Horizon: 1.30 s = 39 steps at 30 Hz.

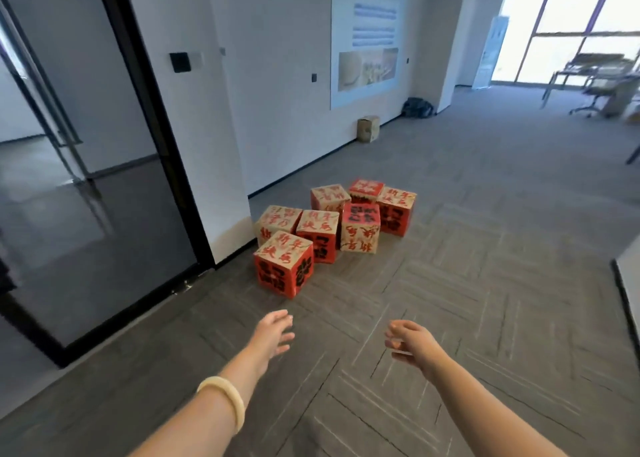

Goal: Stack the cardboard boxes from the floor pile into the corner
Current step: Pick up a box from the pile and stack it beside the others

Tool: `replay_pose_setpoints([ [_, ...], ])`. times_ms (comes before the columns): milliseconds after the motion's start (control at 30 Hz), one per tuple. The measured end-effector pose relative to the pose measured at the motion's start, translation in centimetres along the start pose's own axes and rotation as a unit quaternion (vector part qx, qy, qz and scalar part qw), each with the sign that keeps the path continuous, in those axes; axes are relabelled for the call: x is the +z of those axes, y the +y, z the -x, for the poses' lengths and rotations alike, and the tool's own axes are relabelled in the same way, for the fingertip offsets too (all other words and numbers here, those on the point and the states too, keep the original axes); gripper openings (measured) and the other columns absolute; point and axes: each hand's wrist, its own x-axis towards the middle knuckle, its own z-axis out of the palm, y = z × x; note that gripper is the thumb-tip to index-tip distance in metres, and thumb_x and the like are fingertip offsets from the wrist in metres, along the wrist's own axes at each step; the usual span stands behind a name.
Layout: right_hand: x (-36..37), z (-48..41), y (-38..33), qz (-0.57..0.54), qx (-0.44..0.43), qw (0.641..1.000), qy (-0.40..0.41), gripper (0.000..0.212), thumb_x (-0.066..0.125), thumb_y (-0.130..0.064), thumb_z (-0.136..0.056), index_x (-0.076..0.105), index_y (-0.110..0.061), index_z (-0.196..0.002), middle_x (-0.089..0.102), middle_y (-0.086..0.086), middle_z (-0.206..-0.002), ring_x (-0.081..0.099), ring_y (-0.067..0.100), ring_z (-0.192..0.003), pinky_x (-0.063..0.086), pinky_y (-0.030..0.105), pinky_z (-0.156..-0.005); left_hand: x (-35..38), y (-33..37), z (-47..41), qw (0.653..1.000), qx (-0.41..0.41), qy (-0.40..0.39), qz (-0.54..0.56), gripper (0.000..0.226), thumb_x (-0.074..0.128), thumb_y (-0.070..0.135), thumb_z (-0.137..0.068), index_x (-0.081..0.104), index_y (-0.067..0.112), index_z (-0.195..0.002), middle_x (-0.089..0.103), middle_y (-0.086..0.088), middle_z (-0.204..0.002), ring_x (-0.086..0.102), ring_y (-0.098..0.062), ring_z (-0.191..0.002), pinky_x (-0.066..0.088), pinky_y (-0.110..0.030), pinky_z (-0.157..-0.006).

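A cluster of seven cardboard boxes (360, 228), printed in red, cream and black, is seen on the grey carpeted floor (467, 266). The nearest box (284, 264) is taken here as the landmark. It stands on the floor with one corner turned toward the camera, and the other six are grouped close behind it and to its right, several of them touching.

The left hand (275, 333) is held out in front of the nearest box, well short of it and clear of the floor. Its fingers are stretched forward and slightly spread, and nothing is held. A pale bracelet (225, 399) is worn on that wrist. The right hand (410, 340) is held out to the right of the left hand, also short of the nearest box. Its fingers are loosely curled, and nothing is gripped. Neither hand is in contact with any box.

Just left of the nearest box, the end of a white wall (214, 145) is seen, and beyond that a dark-framed glass door (86, 214). Far behind the nearest box, a plain brown box (368, 128) is set against the same wall, below a large poster (367, 37). Further back still, a dark bag (417, 107) lies by the wall. Far behind and to the right of the nearest box, a desk (585, 72) and a chair (594, 95) are placed before bright windows.
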Motion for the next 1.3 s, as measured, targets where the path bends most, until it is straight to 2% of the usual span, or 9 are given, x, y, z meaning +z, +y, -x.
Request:
replay_pose_setpoints([
  [133, -0.6, -5.8, -3.5, -0.038, 0.004, 0.999, 0.027, 0.007, 0.051, -0.014, -0.095, 0.057, -0.013, -0.098, 0.06, 0.006, -0.084, 0.055, 0.018, -0.068, 0.043, 0.026, -0.06, 2.1, 5.7, -8.3, 0.999, 0.0, -0.029, -0.03, 0.041, 0.049, 0.016, -0.096, 0.042, 0.013, -0.136, 0.056, -0.01, -0.125, 0.058, -0.023, -0.103, 0.048, -0.036, -0.087],
  [267, -3.2, -11.7, -5.4, -0.055, 0.02, 0.996, 0.074, 0.009, 0.052, -0.015, -0.095, 0.058, -0.013, -0.102, 0.065, 0.006, -0.093, 0.059, 0.018, -0.072, 0.046, 0.028, -0.064, 6.2, 8.4, -15.1, 0.995, -0.022, -0.077, -0.053, 0.044, 0.051, 0.017, -0.095, 0.04, 0.014, -0.138, 0.057, -0.007, -0.12, 0.059, -0.023, -0.104, 0.049, -0.037, -0.089],
  [367, -5.6, -17.7, -7.2, -0.068, 0.03, 0.992, 0.102, 0.011, 0.051, -0.015, -0.095, 0.057, -0.011, -0.104, 0.065, 0.008, -0.097, 0.06, 0.019, -0.075, 0.047, 0.03, -0.067, 9.6, 10.3, -20.6, 0.993, -0.033, -0.096, -0.068, 0.044, 0.051, 0.018, -0.095, 0.039, 0.014, -0.138, 0.055, -0.009, -0.127, 0.058, -0.024, -0.108, 0.048, -0.037, -0.091],
  [567, -10.3, -32.1, -12.3, -0.072, 0.041, 0.991, 0.104, 0.015, 0.051, -0.017, -0.095, 0.054, -0.011, -0.11, 0.066, 0.005, -0.093, 0.061, 0.018, -0.073, 0.046, 0.03, -0.067, 16.4, 15.1, -33.5, 0.995, -0.036, -0.072, -0.062, 0.047, 0.053, 0.019, -0.094, 0.039, 0.012, -0.139, 0.043, -0.011, -0.14, 0.042, -0.028, -0.129, 0.044, -0.041, -0.099],
  [900, -15.1, -51.0, -21.1, -0.037, 0.092, 0.993, 0.066, 0.01, 0.053, -0.021, -0.094, 0.055, -0.016, -0.103, 0.065, 0.005, -0.09, 0.061, 0.017, -0.07, 0.044, 0.029, -0.069, 25.3, 22.7, -50.2, 0.991, -0.065, -0.072, -0.092, 0.049, 0.053, 0.023, -0.095, 0.037, 0.015, -0.14, 0.043, -0.009, -0.14, 0.043, -0.026, -0.127, 0.045, -0.039, -0.097],
  [1067, -16.0, -60.7, -24.5, -0.038, 0.116, 0.989, 0.08, 0.004, 0.054, -0.021, -0.094, 0.055, -0.017, -0.095, 0.064, 0.005, -0.088, 0.061, 0.017, -0.071, 0.042, 0.027, -0.065, 28.1, 25.8, -61.0, 0.988, -0.083, -0.084, -0.097, 0.05, 0.051, 0.022, -0.095, 0.035, 0.014, -0.141, 0.042, -0.009, -0.141, 0.042, -0.028, -0.128, 0.044, -0.04, -0.098],
  [1300, -17.5, -75.2, -29.4, -0.049, 0.15, 0.98, 0.12, 0.009, 0.052, -0.017, -0.095, 0.055, -0.012, -0.102, 0.064, 0.007, -0.089, 0.061, 0.021, -0.073, 0.044, 0.028, -0.062, 32.9, 32.0, -77.8, 0.981, -0.115, -0.114, -0.103, 0.05, 0.052, 0.018, -0.095, 0.035, 0.013, -0.141, 0.041, -0.012, -0.141, 0.042, -0.029, -0.129, 0.043, -0.04, -0.099],
])
